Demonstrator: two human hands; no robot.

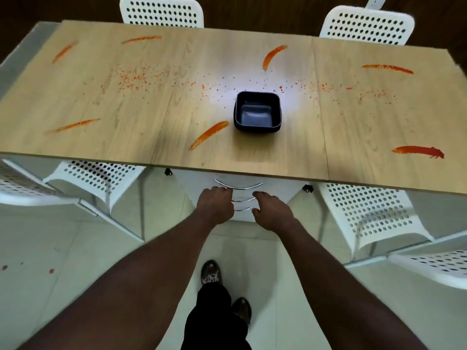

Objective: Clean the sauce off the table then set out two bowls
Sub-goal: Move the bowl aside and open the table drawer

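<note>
A long wooden table [126,102] carries several orange sauce streaks, such as one sauce streak [208,135] near the front and another sauce streak [418,152] at the right, plus scattered orange specks [131,77] across the middle. A dark square bowl [257,112] stands empty near the table's centre. Below the front edge is a white drawer unit [242,184] with curved chrome handles. My left hand [214,204] reaches at the handles, fingers curled near the middle handle. My right hand [271,209] hovers beside it, fingers apart, holding nothing.
White perforated chairs stand around: a chair [98,178] at front left, a chair [371,210] at front right, two chairs [161,11] at the far side. My feet [212,272] are on the pale tiled floor, which has small red spots [51,270] at left.
</note>
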